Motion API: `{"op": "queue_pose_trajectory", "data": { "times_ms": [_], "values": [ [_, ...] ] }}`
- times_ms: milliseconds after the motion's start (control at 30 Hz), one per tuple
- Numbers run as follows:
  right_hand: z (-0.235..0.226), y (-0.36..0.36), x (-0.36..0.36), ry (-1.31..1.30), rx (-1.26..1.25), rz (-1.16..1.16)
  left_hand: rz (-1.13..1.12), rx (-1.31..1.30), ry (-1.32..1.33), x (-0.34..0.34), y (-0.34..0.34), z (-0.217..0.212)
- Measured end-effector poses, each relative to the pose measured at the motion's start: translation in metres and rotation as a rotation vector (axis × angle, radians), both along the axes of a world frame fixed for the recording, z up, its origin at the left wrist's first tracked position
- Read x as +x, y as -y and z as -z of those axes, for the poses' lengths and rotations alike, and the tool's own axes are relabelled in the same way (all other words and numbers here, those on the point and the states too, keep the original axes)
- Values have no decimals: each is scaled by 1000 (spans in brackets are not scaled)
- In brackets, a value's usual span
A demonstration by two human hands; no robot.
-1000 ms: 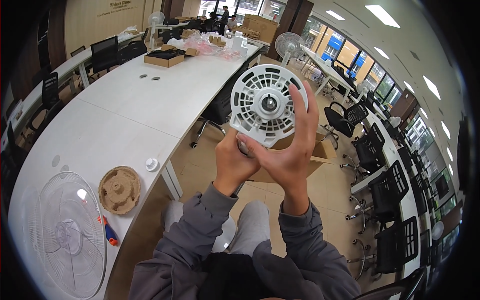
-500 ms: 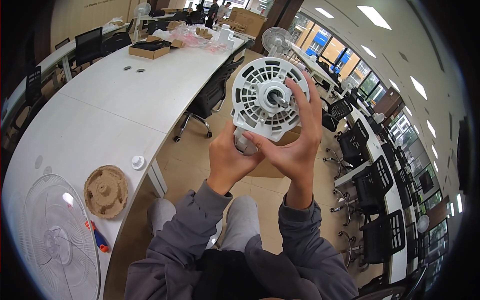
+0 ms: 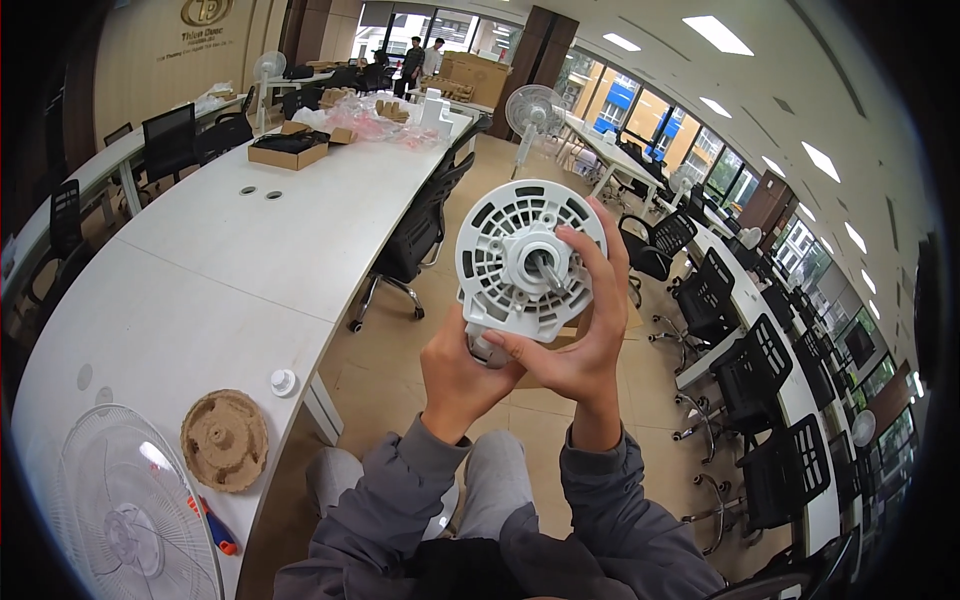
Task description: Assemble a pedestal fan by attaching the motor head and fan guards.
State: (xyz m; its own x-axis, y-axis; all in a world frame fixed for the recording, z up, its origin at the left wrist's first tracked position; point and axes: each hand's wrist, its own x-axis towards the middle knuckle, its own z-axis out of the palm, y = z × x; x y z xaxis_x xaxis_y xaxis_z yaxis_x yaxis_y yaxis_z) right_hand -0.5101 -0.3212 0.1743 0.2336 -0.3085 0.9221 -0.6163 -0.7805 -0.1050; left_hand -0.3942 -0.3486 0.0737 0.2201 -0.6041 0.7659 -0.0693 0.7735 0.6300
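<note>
Between my hands is a white round fan motor housing [image 3: 507, 285] with a slotted face and a metal shaft sticking out of its centre. My left hand [image 3: 462, 375] is closed round the narrow neck below the housing; some of its fingers are hidden behind it. With the thumb at the lower edge and fingers over the right side, my right hand [image 3: 592, 345] grips the rim. A clear fan grille [image 3: 130, 520], a brown moulded pulp tray [image 3: 224, 440], a small white cap [image 3: 284, 382] and a red-and-blue handled tool [image 3: 215, 530] lie on the table to my left.
The long white table [image 3: 200, 290] runs along my left, with an open cardboard box [image 3: 288, 148] and plastic wrapping [image 3: 365, 120] at its far end. A black office chair [image 3: 418, 225] stands beside it. A standing fan [image 3: 535, 110] is farther off, and people [image 3: 412, 62] stand at the back.
The view has tilted up, so the table and room sit differently in the picture. The motor housing now appears lower and slightly farther left, with both hands' grip much the same.
</note>
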Motion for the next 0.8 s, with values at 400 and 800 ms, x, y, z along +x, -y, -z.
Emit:
{"op": "queue_pose_trajectory", "data": {
  "times_ms": [400,800],
  "values": [
    [8,-6,-3,86,-33,-71,54,6,28,0,-8,7],
    [5,0,-9,41,-136,32,71,70,33,-4,-3,11]
  ]
}}
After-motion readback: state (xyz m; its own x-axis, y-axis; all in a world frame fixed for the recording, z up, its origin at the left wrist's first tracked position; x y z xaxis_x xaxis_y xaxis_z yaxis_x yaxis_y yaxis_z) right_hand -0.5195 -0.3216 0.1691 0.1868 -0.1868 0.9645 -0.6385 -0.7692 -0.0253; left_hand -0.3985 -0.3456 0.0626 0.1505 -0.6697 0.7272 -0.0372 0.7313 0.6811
